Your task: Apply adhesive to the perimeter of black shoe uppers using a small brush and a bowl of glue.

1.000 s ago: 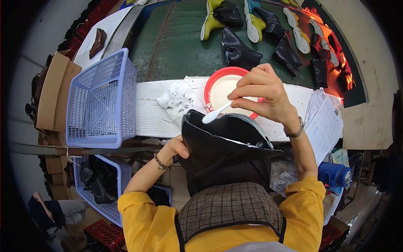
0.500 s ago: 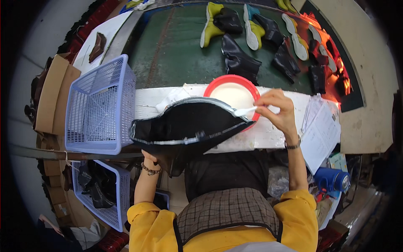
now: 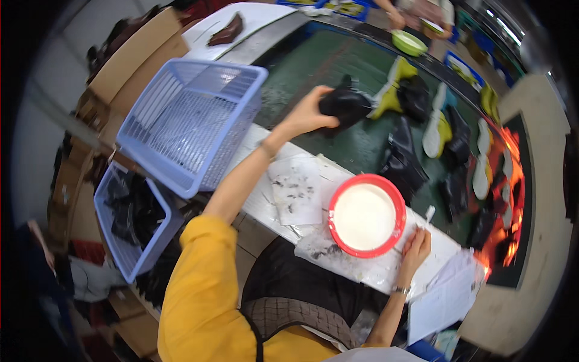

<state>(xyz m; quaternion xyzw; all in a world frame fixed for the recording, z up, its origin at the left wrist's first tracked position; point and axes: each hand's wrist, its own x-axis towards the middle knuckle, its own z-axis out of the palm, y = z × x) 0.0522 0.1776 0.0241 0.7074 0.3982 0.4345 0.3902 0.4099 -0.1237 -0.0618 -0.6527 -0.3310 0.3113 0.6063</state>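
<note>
Left hand [image 3: 306, 113] grasps shiny black leather boot [image 3: 348, 108] over dark-green worktable [image 3: 338, 59]; blur hides whether they touch. Right hand [image 3: 415, 248] holds slim white applicator [image 3: 429, 213] beside round red plastic bowl [image 3: 401, 214] of white liquid [image 3: 365, 216]. Risks: careless wrist swing tips bowl; loose grip drops boot.

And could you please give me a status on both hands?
Left hand gripping black boot at green table. Right hand holding white applicator beside red bowl. Yellow shoe near held boot, possibly in the way.
</note>
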